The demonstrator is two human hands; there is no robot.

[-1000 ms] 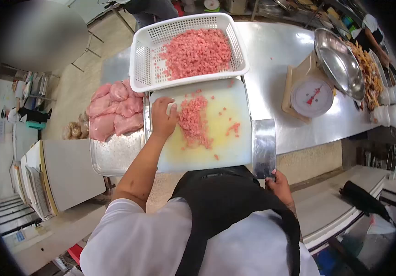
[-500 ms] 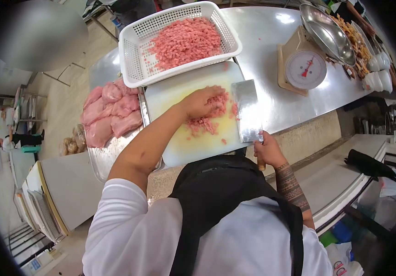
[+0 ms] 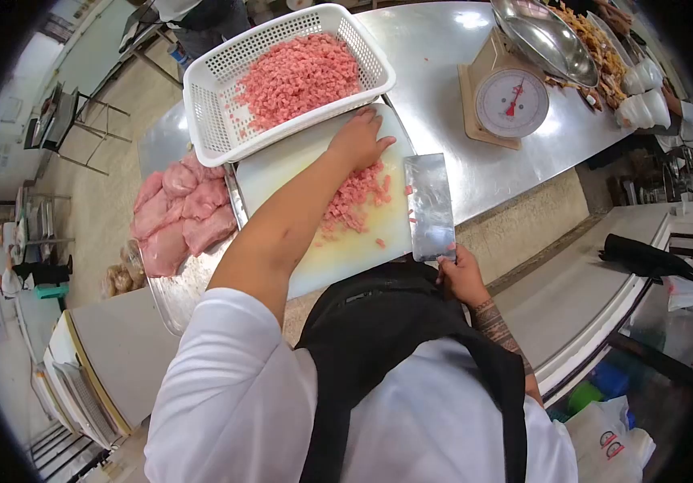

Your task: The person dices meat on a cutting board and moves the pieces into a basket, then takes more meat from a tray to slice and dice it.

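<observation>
Diced pink meat (image 3: 353, 200) lies on the white cutting board (image 3: 306, 270). My left hand (image 3: 360, 142) reaches over the board's far edge, beside the white perforated basket (image 3: 205, 113), with its fingers apart and nothing seen in it. More diced meat (image 3: 302, 76) is heaped in that basket. At the board's right edge, my right hand (image 3: 463, 275) grips the handle of a broad cleaver (image 3: 431, 208), whose blade lies flat with a few meat bits on it. Left of the board, large raw meat pieces (image 3: 181, 213) rest on a metal tray (image 3: 171, 310).
A dial scale (image 3: 512, 103) with a metal pan (image 3: 548, 40) stands on the steel table (image 3: 435, 72). Orange-brown food (image 3: 600, 60) and white cups (image 3: 644, 113) are at the far right. Other people stand beyond the table and at far left.
My left hand has moved from the diced meat up to the board's far edge, and its fingers have opened. The cleaver has shifted slightly toward me. The whole view has shifted a little.
</observation>
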